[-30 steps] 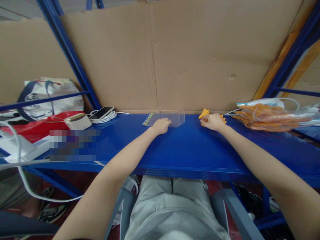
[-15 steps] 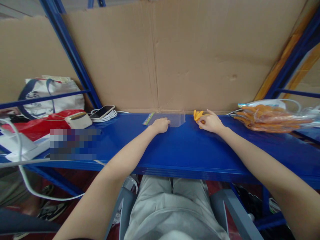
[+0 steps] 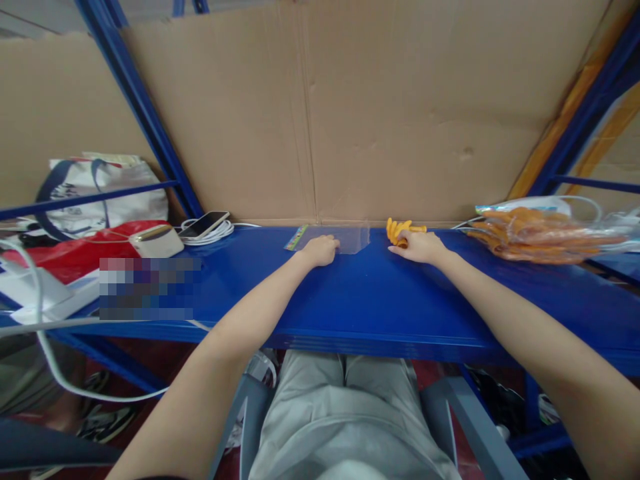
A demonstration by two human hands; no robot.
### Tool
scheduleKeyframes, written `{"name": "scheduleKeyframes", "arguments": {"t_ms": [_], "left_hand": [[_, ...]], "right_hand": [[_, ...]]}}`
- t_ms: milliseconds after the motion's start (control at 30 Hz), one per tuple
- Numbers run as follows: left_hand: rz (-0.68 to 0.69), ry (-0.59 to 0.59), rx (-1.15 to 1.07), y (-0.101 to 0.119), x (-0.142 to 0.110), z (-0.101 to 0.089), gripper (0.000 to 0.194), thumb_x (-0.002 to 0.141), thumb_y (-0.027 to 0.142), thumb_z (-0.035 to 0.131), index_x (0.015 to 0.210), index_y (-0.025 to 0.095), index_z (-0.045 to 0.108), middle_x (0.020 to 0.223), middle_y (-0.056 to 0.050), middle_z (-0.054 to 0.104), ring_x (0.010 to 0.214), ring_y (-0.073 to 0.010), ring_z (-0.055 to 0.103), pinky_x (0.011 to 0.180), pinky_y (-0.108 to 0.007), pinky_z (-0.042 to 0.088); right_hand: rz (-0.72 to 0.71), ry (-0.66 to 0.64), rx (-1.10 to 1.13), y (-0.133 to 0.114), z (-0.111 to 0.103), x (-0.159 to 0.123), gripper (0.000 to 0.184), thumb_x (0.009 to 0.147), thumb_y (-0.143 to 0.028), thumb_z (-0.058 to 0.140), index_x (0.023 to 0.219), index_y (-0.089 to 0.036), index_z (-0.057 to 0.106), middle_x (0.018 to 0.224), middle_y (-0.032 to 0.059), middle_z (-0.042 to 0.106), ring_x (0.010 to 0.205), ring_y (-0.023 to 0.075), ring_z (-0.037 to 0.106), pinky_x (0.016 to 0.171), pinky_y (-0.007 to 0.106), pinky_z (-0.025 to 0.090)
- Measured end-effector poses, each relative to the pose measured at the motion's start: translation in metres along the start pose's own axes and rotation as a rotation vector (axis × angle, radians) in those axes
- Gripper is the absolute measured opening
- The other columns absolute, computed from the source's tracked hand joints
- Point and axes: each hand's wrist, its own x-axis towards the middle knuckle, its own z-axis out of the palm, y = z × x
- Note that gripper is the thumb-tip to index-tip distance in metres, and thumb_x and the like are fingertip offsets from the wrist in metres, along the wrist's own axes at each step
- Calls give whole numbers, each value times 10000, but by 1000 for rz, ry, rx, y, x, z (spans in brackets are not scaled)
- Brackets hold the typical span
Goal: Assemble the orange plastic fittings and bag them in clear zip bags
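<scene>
On the blue tabletop [image 3: 350,300] lies a clear plastic bag [image 3: 354,239] with a colourful printed header strip at its left end. My left hand [image 3: 321,251] rests over the bag's near edge, its fingers curled closed on the plastic; the fingertips are partly hidden. To the right, my right hand [image 3: 421,247] grips a small yellow-orange piece with several finger-like prongs [image 3: 397,231]. The prongs point up and away from me, and the thumb is on the near side. My hand covers the rest of the piece.
At the right lies a plastic bag of orange pieces [image 3: 535,237]. On the left are a phone [image 3: 206,225] on a coiled white cable [image 3: 213,237], a white power bank-like block [image 3: 157,241], a red bag [image 3: 95,247] and a white tote [image 3: 113,193]. Cardboard [image 3: 400,120] stands behind.
My right hand has shifted its grip on the orange piece, with the fingers drawn in and more prongs showing. My left hand and the clear bag stay in place.
</scene>
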Motion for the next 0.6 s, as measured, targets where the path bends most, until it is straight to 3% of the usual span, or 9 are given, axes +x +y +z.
{"name": "scheduleKeyframes", "arguments": {"t_ms": [133,367,600], "left_hand": [[6,3,-3,0,0,0,390,937,142,369,1160,151,689,1157,-146,678,1093,-253,649,927,-367,505],[3,-17,8,1,-1,-3,385,941,149,379,1178,151,682,1177,-137,678,1112,-251,648,930,-355,505],[-3,-18,5,1,-2,-4,387,943,155,376,1181,162,680,1188,-130,675,1122,-247,643,922,-341,502]], "right_hand": [[20,-15,-10,-1,2,0,562,891,-587,511,1227,-150,615,1184,205,693,1138,388,635,916,513,474],[101,-14,-10,-2,4,1,440,886,-359,498,1241,-135,633,1152,183,712,1131,362,641,994,526,387],[368,189,384,20,3,9,434,863,-393,492,1177,-183,706,1099,147,739,1133,354,641,938,476,464]]}}
